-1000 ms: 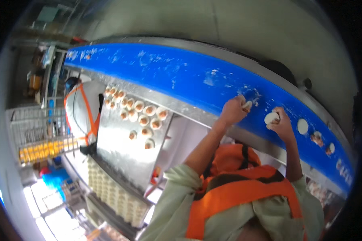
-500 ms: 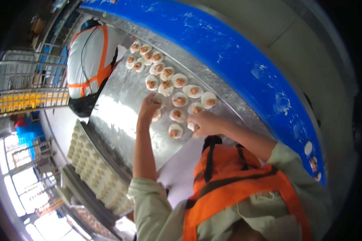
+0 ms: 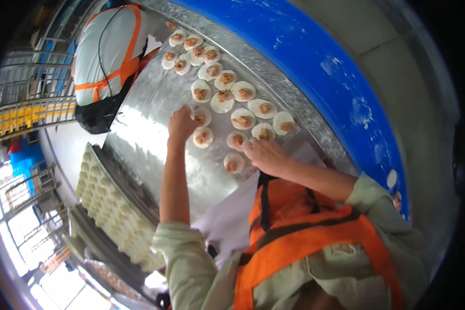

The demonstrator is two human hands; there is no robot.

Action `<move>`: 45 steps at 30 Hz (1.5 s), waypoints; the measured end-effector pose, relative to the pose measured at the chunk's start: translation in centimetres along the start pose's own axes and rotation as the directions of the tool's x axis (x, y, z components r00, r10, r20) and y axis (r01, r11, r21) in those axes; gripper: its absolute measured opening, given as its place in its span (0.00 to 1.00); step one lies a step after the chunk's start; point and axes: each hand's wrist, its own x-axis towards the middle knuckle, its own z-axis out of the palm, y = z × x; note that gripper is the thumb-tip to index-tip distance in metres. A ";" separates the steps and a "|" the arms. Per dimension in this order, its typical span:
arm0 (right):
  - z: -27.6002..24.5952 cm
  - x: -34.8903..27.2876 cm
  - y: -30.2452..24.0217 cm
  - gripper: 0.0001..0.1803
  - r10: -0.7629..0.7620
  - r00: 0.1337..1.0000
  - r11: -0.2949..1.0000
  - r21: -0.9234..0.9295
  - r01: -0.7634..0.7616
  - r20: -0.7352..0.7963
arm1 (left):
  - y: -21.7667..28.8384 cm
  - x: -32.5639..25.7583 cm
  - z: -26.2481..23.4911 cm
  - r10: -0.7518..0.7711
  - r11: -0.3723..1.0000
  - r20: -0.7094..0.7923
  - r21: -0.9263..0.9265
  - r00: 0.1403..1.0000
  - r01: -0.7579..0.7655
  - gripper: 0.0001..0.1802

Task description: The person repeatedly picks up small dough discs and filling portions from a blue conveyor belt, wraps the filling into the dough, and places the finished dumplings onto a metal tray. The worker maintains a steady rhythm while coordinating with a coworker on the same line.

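Your left hand (image 3: 182, 124) rests at the 12 o'clock end of your forearm on the steel table (image 3: 155, 134), fingers curled loosely shut, its fingertips touching the dough round (image 3: 202, 117) at its 2 o'clock; whether they pinch it, you cannot tell. A second filled round (image 3: 203, 137) lies just at the hand's 4 o'clock. Your right hand (image 3: 267, 156) lies flat with fingers spread open, tips on a round (image 3: 237, 140) at its 10 o'clock, with another round (image 3: 233, 163) just at its 9 o'clock. The remaining filled dough rounds (image 3: 223, 98) run in rows toward 11 o'clock along the blue conveyor belt (image 3: 315, 67). A co-worker in a white coat with orange straps (image 3: 111, 51) stands at 11 o'clock. A tray of pale moulds (image 3: 113, 206) sits at your 8 o'clock
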 end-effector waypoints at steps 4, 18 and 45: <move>-0.6 -1.8 -0.5 0.19 0.048 0.997 0.994 0.100 -0.042 -0.057 | -0.3 -0.2 0.9 0.093 0.985 -0.021 -0.143 0.995 -0.095 0.23; -5.2 -16.2 5.2 0.14 0.499 0.715 0.828 0.512 -0.228 -0.490 | 2.3 -5.0 -0.4 -0.045 0.832 -0.313 -0.538 0.949 -0.138 0.14; -5.2 -42.3 18.6 0.10 0.543 0.669 0.800 0.070 -0.596 -0.507 | 43.9 -18.1 21.7 0.536 0.789 0.213 -0.469 0.817 -0.396 0.19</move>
